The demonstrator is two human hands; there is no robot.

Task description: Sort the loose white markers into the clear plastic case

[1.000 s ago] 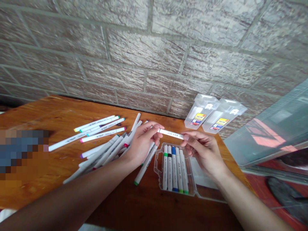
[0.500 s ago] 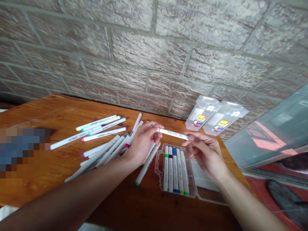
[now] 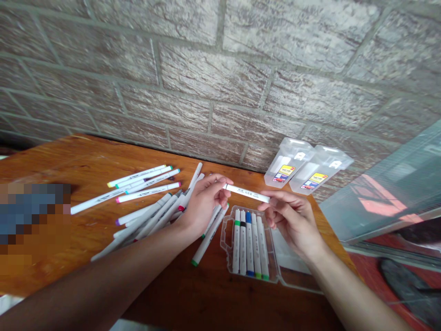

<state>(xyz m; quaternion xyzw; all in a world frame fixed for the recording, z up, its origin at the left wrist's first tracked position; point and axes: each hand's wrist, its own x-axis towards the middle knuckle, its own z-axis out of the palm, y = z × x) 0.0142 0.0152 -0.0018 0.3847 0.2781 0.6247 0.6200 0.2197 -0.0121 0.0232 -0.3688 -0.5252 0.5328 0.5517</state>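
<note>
A white marker (image 3: 247, 192) with dark print on its barrel is stretched between my two hands, slightly tilted down to the right. My left hand (image 3: 208, 197) pinches its left end, near a thin dark ring. The right end sits between the thumb and fingers of my right hand (image 3: 292, 214). Below them lies an open clear plastic case (image 3: 225, 239) with several white markers (image 3: 250, 243) in a row, banded green, black and blue. Left of the case a loose green-ended marker (image 3: 209, 236) rests on the table. More markers (image 3: 151, 216) lie heaped behind my left forearm.
Two clear plastic boxes (image 3: 280, 161) (image 3: 312, 170) with yellow labels stand against the brick wall (image 3: 213, 82). Several markers (image 3: 148, 192) spread over the wooden table (image 3: 69, 161) at left. A blurred patch covers the left edge. A dark shoe (image 3: 406, 285) shows at lower right.
Almost nothing differs. The view has shifted very slightly, and both hands keep the same hold on the marker.
</note>
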